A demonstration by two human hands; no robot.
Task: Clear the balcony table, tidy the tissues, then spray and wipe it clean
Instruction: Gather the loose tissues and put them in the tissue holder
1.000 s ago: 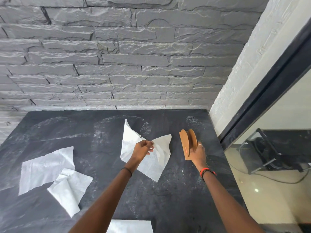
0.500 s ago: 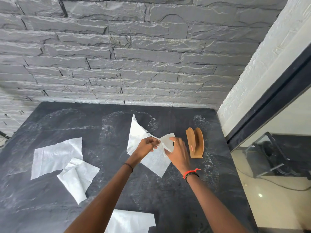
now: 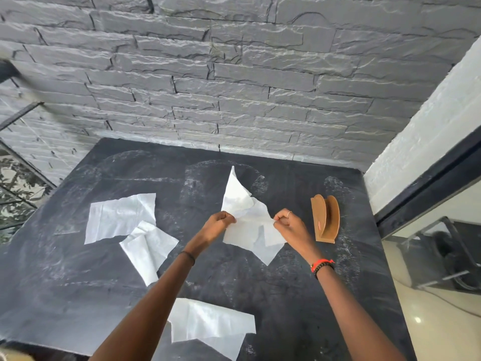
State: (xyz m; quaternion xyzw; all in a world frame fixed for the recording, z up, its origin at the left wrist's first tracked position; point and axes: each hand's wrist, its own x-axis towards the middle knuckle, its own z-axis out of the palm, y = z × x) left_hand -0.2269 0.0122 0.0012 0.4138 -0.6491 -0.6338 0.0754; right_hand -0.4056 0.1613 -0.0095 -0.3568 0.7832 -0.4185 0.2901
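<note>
A crumpled white tissue (image 3: 248,230) is lifted over the middle of the dark slate table (image 3: 299,295). My left hand (image 3: 218,226) pinches its left edge and my right hand (image 3: 289,225) pinches its right edge, stretching it between them. A brown wooden napkin holder (image 3: 325,220) stands empty just right of my right hand. Two more tissues lie flat at the left, a square tissue (image 3: 119,217) and a folded tissue (image 3: 148,246) overlapping it. Another tissue (image 3: 210,327) lies near the table's front edge, between my forearms.
A grey stone wall (image 3: 234,87) runs along the table's far edge. A white pillar (image 3: 421,142) and a black-framed glass door (image 3: 442,178) stand on the right. A glass railing (image 3: 15,183) with foliage behind it is at the left. Dusty smears mark the tabletop.
My right hand left the napkin holder, moved left and took hold of the tissue's right edge. Both hands now spread the tissue apart. The camera view has shifted down and right.
</note>
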